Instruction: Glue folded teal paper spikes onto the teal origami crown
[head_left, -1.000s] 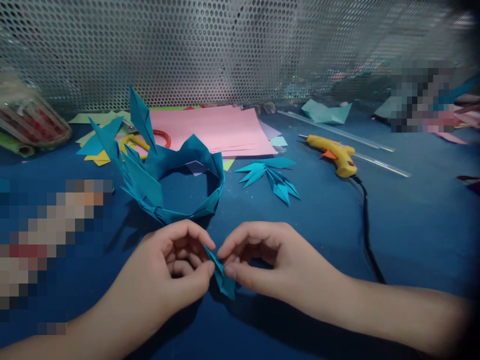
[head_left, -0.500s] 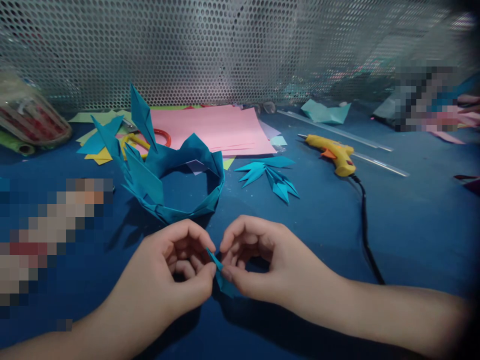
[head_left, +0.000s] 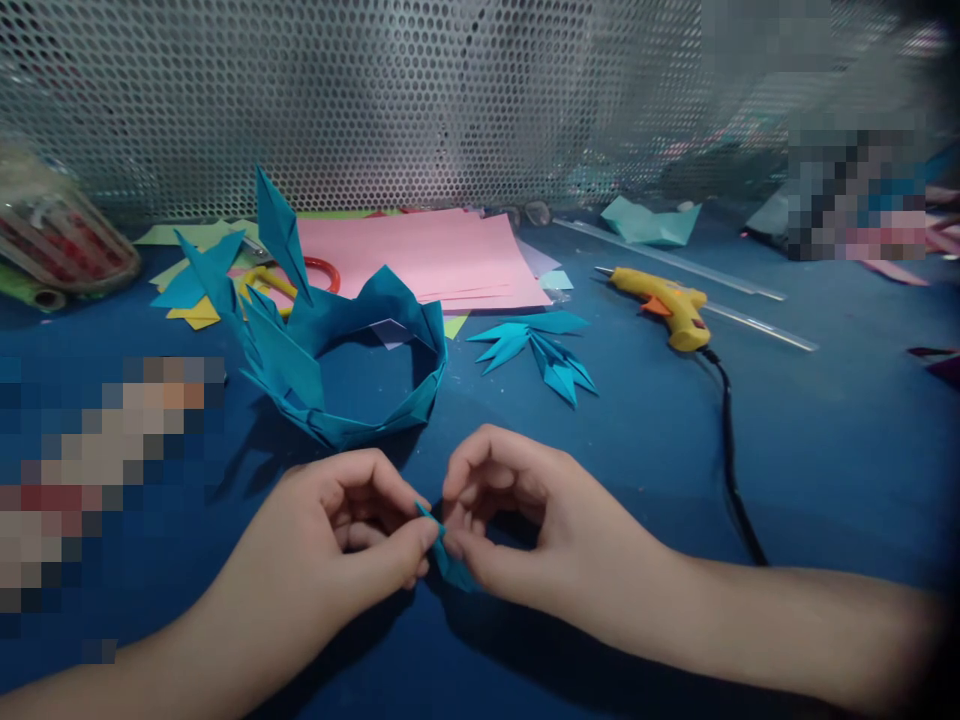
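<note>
A small folded piece of blue paper (head_left: 456, 573) is pinched between my two hands, low in the middle of the view. My left hand (head_left: 352, 540) grips its upper end between thumb and index finger. My right hand (head_left: 510, 510) pinches its right side with the thumb, the fingers curled behind; part of the paper is hidden there. Just beyond my hands stands a ring-shaped blue folded-paper crown (head_left: 375, 425) with tall points on its left side. Right of the crown lies a cluster of pointed blue paper pieces (head_left: 559, 365).
A yellow glue gun (head_left: 667, 305) with a black cord lies at the right, near clear glue sticks (head_left: 757, 327). Pink paper sheets (head_left: 420, 250), scissors with red and yellow handles (head_left: 324, 270) and a clear container (head_left: 64, 225) line the back, before a perforated metal panel (head_left: 450, 110).
My left thumb has shifted up and slightly right along the folded paper, nearer its tip. The right hand stays almost in place, and the other things have not moved.
</note>
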